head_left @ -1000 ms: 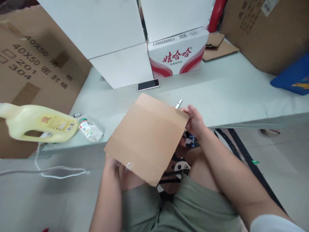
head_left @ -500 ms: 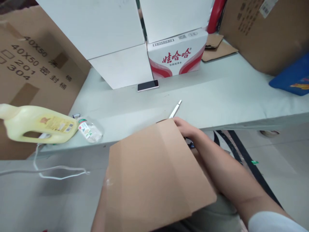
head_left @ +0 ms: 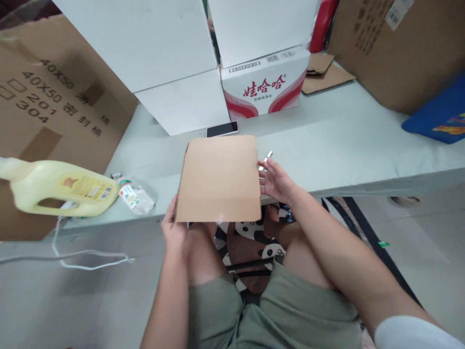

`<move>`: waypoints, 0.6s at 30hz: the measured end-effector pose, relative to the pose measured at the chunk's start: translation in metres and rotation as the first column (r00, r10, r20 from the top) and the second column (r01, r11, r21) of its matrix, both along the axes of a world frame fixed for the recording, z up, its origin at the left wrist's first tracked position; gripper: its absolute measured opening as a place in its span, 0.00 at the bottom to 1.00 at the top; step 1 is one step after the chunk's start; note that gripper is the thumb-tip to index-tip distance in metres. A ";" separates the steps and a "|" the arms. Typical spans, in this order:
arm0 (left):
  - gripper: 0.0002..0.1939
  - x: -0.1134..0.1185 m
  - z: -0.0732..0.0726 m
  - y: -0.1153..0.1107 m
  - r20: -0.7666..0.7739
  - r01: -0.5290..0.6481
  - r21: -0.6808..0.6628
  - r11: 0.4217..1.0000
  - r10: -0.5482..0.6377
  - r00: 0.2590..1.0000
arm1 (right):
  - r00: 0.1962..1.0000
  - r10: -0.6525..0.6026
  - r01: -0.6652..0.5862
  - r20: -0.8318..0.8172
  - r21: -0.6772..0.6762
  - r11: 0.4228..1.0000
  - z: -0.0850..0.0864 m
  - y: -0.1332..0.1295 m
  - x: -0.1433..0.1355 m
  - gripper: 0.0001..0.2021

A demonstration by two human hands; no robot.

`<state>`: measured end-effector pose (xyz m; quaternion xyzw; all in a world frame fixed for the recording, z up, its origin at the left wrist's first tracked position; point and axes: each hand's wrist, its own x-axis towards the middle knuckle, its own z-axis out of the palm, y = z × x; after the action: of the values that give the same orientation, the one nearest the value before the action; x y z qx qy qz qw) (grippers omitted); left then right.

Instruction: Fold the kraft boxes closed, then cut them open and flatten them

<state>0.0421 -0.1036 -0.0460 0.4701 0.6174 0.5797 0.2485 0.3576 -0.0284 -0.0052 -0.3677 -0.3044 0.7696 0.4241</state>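
A squarish piece of brown cardboard (head_left: 220, 169) is held up at the table's front edge, above my knees. Whether it is a flat sheet or a folded box, I cannot tell. My left hand (head_left: 174, 225) grips its lower left corner, with the fingers partly hidden behind it. At its right edge is my right hand (head_left: 276, 182), fingers spread and stretched toward the cardboard; the fingertips are at or touching that edge. Just beyond those fingers a slim white tool (head_left: 269, 156) lies on the table, mostly covered. Behind the cardboard's top edge rests a phone (head_left: 222, 129).
White boxes (head_left: 181, 104) and a red-and-white carton (head_left: 263, 92) stand at the back. On the left are a large brown carton (head_left: 47, 140), a yellow jug (head_left: 69, 186) and a clear bottle (head_left: 136, 196). A blue container (head_left: 436, 121) is at right.
The cardboard has moved up and away from me over the table edge, uncovering my lap and left hand. My right hand's fingers have come into view, spread at its right edge.
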 end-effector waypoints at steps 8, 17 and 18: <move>0.21 -0.014 0.008 -0.002 -0.257 0.138 -0.068 0.988 -0.151 0.954 | 0.965 -0.173 0.184 0.196 -0.042 0.982 -0.008 0.007 0.001 0.10; 0.34 -0.011 0.040 0.055 0.369 0.250 -0.087 0.964 -0.202 0.907 | 0.898 -0.381 0.399 0.221 -0.042 0.916 -0.007 0.017 0.017 0.12; 0.33 -0.013 0.040 0.061 0.405 0.215 -0.139 0.967 -0.143 0.903 | 0.902 -0.371 0.390 0.221 -0.051 0.919 -0.005 0.017 0.013 0.12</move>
<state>0.0291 -0.0423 -0.0060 0.3751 0.5591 0.5784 0.4606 0.3703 -0.0112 -0.0103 -0.5177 -0.2325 0.6429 0.5144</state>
